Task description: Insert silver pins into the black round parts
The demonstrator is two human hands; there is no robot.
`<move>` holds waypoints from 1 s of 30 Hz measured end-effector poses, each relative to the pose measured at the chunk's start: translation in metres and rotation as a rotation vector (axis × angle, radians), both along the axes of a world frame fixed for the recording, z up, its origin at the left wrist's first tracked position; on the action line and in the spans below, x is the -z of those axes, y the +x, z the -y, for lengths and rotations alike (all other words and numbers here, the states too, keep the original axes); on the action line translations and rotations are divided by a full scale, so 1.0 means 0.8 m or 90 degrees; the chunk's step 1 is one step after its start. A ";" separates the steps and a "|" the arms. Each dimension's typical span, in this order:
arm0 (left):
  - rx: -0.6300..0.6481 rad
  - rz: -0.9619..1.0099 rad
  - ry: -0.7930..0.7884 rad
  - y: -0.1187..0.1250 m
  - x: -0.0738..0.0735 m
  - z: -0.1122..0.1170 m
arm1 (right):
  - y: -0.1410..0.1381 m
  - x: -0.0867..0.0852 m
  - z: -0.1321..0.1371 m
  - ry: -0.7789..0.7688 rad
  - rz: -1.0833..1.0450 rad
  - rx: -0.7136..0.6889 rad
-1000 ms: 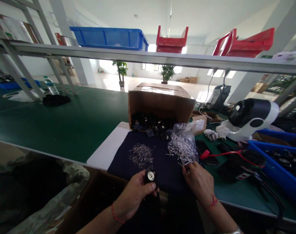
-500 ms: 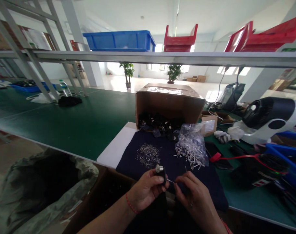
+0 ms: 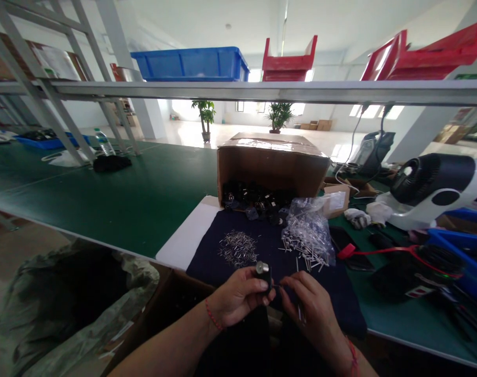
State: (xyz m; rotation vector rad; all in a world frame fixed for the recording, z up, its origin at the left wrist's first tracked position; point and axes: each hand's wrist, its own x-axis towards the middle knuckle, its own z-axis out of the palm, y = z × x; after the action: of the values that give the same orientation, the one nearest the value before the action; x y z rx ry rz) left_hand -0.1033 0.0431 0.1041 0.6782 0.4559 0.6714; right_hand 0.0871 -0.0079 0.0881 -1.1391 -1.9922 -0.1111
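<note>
My left hand (image 3: 242, 294) is closed round a small black part with a round silver cylinder (image 3: 262, 268) standing up from its top; it looks like a lock. Close beside it on the right, my right hand (image 3: 311, 301) pinches a thin metal pin (image 3: 276, 286) whose far end meets the black part's side. More slim metal shows in the right palm, too small to make out fully. Beyond the hands, a pile of small metal pins (image 3: 238, 248) lies on a dark blue cloth (image 3: 267, 246). Longer pins spill from a clear plastic bag (image 3: 309, 228) to the right.
An open cardboard box (image 3: 277, 144) on its side holds many black parts. To the right stand a fan (image 3: 430, 191), a blue bin (image 3: 458, 256) and a black container with a red strap (image 3: 413, 277). A lined waste bin (image 3: 77, 309) sits below the left edge. A shelf (image 3: 262, 91) crosses overhead.
My right hand has turned slightly, so metal in its palm now shows. The pin between the hands shows less of its length. The left hand still holds the black part upright.
</note>
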 end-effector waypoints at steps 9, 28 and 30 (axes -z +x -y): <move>0.108 -0.185 0.074 0.025 0.011 -0.048 | 0.011 0.034 -0.014 -0.056 0.043 0.013; 0.188 -0.273 0.184 0.043 0.000 -0.050 | -0.002 -0.026 -0.050 -0.472 -0.812 -0.056; 0.192 -0.276 0.191 0.043 0.000 -0.051 | 0.001 -0.022 -0.051 -0.481 -0.785 -0.088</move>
State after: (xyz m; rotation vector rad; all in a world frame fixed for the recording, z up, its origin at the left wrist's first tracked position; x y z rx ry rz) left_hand -0.0691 0.0837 0.1044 1.1610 0.6410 0.3049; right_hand 0.0876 0.0329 0.1056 -1.0546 -0.9380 1.2077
